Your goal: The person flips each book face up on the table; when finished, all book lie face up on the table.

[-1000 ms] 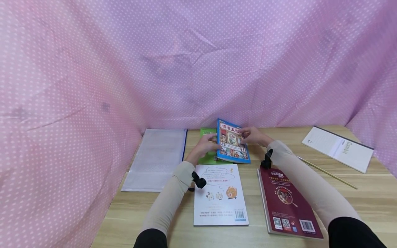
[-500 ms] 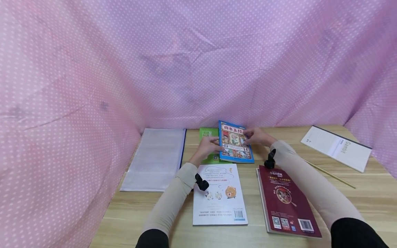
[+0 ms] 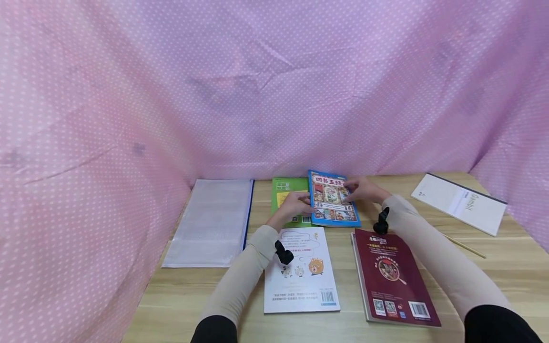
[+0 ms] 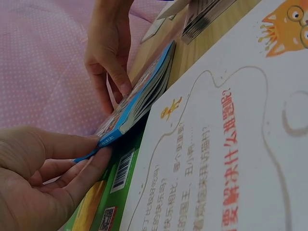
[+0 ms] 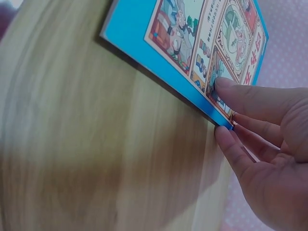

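We grip the blue book (image 3: pixel 334 198) at the desk's (image 3: pixel 493 267) far edge: left hand (image 3: pixel 296 206) pinches its left edge, right hand (image 3: pixel 364 189) pinches the right edge, thumb on the cover. It overlaps the green book (image 3: pixel 286 200). Risk: thin pinch could slip, dropping it, or it drags the green book. Versus earlier, the blue book has moved right, uncovering more green, and lies flatter.

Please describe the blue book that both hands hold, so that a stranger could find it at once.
On the wooden table, look at the far edge by the pink curtain. There the blue book lies partly over a green book, gripped by both hands. Only it has a bright blue border around comic-style pictures.
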`<state>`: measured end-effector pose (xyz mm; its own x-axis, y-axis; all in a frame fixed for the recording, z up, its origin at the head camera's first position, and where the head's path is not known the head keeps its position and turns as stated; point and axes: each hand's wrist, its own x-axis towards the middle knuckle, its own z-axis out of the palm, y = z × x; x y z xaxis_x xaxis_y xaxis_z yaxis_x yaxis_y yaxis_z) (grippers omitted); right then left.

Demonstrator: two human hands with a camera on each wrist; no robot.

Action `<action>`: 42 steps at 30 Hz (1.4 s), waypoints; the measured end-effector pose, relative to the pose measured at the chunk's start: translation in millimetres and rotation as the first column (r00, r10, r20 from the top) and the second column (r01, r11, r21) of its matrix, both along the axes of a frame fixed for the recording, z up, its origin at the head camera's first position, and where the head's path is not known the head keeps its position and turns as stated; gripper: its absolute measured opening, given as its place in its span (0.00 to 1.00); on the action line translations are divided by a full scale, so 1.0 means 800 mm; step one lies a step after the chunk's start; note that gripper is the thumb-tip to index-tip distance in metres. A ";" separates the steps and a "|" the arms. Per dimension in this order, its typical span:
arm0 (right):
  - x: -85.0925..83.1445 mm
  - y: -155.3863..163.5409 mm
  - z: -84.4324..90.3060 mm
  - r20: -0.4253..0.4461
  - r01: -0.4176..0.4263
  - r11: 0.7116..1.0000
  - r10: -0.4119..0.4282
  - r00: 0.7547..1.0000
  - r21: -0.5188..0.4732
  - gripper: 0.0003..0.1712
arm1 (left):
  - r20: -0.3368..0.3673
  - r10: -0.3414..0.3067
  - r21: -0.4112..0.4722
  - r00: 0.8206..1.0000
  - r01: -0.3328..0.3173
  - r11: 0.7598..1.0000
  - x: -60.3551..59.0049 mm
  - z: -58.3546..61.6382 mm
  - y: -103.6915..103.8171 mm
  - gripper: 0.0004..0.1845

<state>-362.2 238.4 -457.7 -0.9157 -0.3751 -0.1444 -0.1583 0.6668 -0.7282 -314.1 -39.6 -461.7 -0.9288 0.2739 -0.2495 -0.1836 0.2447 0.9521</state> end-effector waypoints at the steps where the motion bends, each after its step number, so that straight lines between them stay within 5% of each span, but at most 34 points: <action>1: 0.000 0.002 -0.001 0.003 0.000 1.000 0.000 1.000 -0.003 0.37 | 0.007 0.007 0.006 1.000 -0.007 1.000 0.000 0.000 0.002 0.35; 16: 0.001 0.031 -0.004 -0.039 0.021 1.000 -0.020 0.999 0.022 0.36 | 0.040 0.052 0.053 0.998 -0.054 0.997 -0.002 -0.015 0.033 0.34; 42: 0.004 0.061 0.004 -0.025 0.053 0.997 -0.052 0.998 0.052 0.34 | -0.044 0.034 -0.058 0.998 -0.036 0.998 -0.004 -0.024 0.065 0.32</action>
